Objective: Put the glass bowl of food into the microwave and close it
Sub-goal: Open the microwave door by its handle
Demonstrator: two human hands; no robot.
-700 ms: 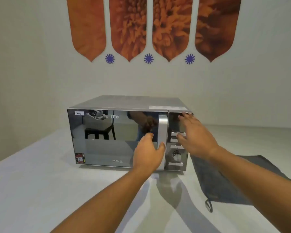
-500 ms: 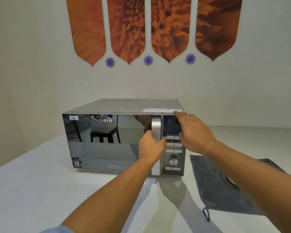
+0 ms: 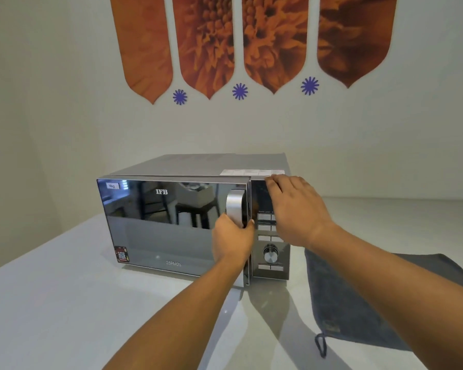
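Observation:
A silver microwave [image 3: 187, 166] with a mirrored door [image 3: 158, 222] stands on the white counter. My left hand [image 3: 231, 240] is wrapped around the vertical silver door handle [image 3: 235, 204]. The door's right edge stands slightly away from the body, a dark gap showing beside the control panel [image 3: 270, 252]. My right hand [image 3: 297, 206] lies flat against the upper part of the control panel, fingers spread and touching the top front corner. No glass bowl is in view.
A dark grey cloth [image 3: 358, 295] with a hanging loop lies on the counter to the right of the microwave. The white counter [image 3: 64, 303] stretches in front and to the left. A wall with orange flower decals stands behind.
My left hand has closed around the door handle and the door has cracked open. My right hand has settled against the top of the control panel. The view has come closer.

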